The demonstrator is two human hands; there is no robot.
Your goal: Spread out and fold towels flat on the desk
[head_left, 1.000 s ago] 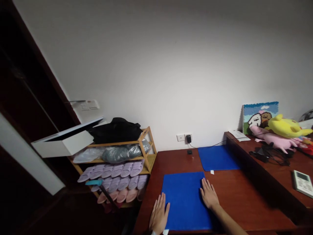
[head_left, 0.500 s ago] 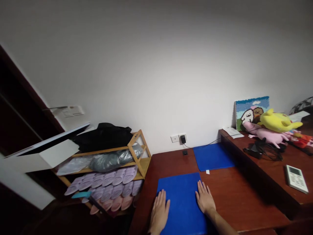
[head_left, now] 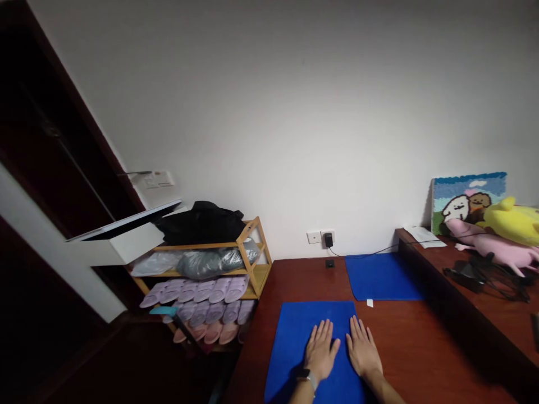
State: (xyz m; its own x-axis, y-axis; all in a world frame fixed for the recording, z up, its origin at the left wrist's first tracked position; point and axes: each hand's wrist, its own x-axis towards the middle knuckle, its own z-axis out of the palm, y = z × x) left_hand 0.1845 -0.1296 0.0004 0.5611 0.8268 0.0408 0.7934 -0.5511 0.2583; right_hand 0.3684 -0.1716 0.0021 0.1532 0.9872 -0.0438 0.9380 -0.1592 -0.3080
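A blue cloth (head_left: 295,336) lies flat on the near part of a dark red wooden table (head_left: 404,336). My left hand (head_left: 320,350) rests palm down on the middle of it, fingers stretched out, with a watch at the wrist. Beside it, my right hand (head_left: 362,351) lies flat at the cloth's right edge, fingers spread. The two hands are almost touching. A second blue cloth (head_left: 381,276) lies farther back on the table near the wall.
A raised wooden ledge (head_left: 484,303) on the right carries plush toys (head_left: 497,241), a picture and black cables. A wall socket with a plug (head_left: 325,238) sits behind the table. A bamboo rack (head_left: 248,264) of slippers stands left, with a dark doorway beyond.
My left hand has slid right from the cloth's left edge to its middle, ending close to my right hand. The view has swung slightly to the left.
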